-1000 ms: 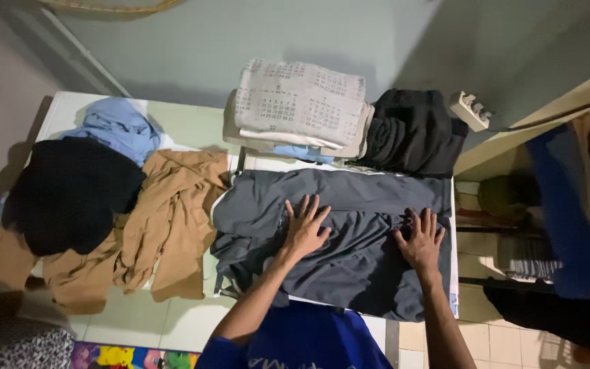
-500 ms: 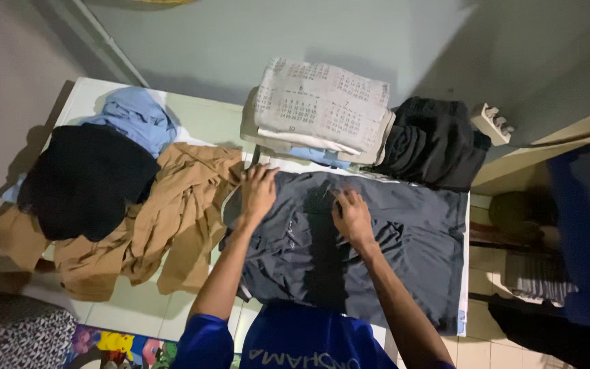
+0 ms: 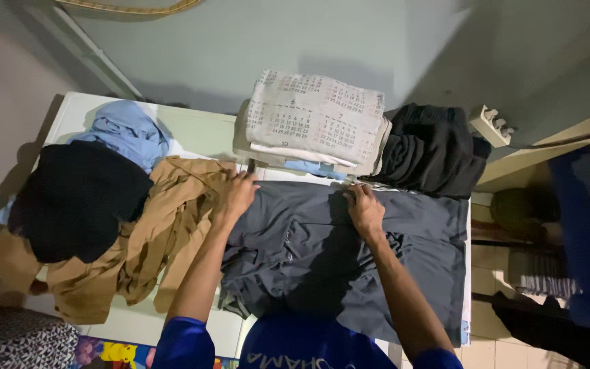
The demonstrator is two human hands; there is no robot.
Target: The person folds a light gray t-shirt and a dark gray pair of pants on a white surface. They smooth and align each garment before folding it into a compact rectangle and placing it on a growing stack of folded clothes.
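Grey garment (image 3: 349, 253): spread over the tabletop's (image 3: 192, 126) right half, near edge hidden by the person's torso. Left hand (image 3: 235, 193), right hand (image 3: 364, 208): at its far edge; fingertips obscured, grip cannot be told.

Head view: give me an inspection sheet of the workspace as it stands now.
Surface: white table, mostly covered by clothing.
Job's things: dark grey garment spread flat at the near edge.
Clutter: tan garment, black garment and light blue garment heaped on the left; folded stack topped by a grid-printed cloth at the back; folded black pile on the right.
Grippers: left hand and right hand both flat on the grey garment's far edge.
Cables: nothing seen.
Surroundings: grey wall; white power strip on a ledge.
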